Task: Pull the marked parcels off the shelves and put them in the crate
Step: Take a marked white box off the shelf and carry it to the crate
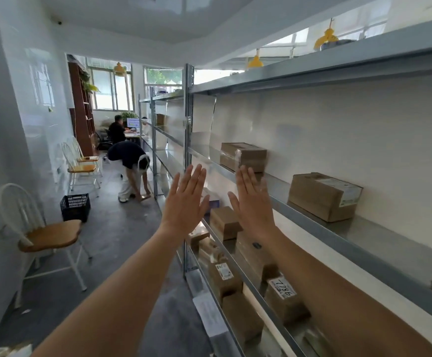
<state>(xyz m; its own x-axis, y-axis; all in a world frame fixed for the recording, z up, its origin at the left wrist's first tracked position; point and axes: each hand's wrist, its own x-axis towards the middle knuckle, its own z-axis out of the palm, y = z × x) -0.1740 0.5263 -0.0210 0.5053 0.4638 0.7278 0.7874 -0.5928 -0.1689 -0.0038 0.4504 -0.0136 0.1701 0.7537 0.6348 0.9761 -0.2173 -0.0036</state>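
Both arms are stretched out in front of the shelving, palms facing away, fingers straight and spread: the left hand (185,202) and the right hand (253,202) hold nothing and touch nothing.

Just beyond the right hand's fingertips, on the steel shelf (312,215) at chest height, sits a taped cardboard parcel (243,156). Its long axis runs along the shelf edge, one short end towards the hands. Further along the same shelf, nearer me, a larger labelled box (324,195) lies the same way, its printed label on the near end. On the shelf below, a box marked 7786 (283,296) stands with its handwritten label facing up.

The black crate (75,207) is on the floor across the aisle from the shelf, beside a white chair (44,235), well apart from the parcels.

Nothing is picked yet. I'd read each label first, then take the right parcel by both short ends, slide it clear of the shelf lip before lifting, and carry it level.
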